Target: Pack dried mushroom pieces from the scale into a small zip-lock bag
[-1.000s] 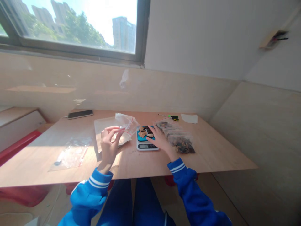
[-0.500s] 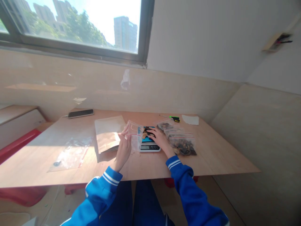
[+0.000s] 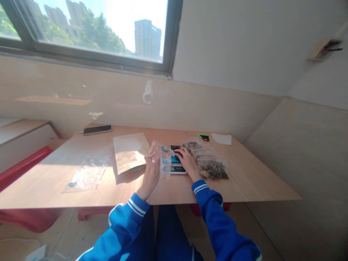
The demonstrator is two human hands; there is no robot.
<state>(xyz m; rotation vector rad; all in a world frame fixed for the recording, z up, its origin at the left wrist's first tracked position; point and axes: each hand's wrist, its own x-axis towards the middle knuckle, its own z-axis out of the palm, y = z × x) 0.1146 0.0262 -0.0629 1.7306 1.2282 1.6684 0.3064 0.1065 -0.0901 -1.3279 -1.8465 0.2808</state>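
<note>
Showing a clear bag (image 3: 165, 167) held over the left part of a kitchen scale (image 3: 178, 171) on a wooden table (image 3: 252, 183), as seen from the head camera. The bag's film overlaps the scale's left edge and the left end of its display; any reading is too small to make out. Brown and dark dried pieces (image 3: 176, 147) on the blue platform are partly covered by the right hand (image 3: 187, 160); whether the paler pieces seen through the film lie inside the bag or behind it cannot be told. Both forearms are cut off by the lower edge.

The bag extends rightward from the left hand (image 3: 152, 172) toward the platform; its film is crumpled, so its long axis is uncertain. The scale's display side faces the person, its length running from person toward wall.

The left hand is closed in a pinch, thumb against fingers, on the bag's film. The right hand is half open, fingers curved down among the pieces; whether it grips one cannot be told. Just beside it, to the right, lies a filled bag (image 3: 213, 169), its red seal line on the far side. A pale paper pouch (image 3: 132, 150) lies left of the clear bag.
</note>
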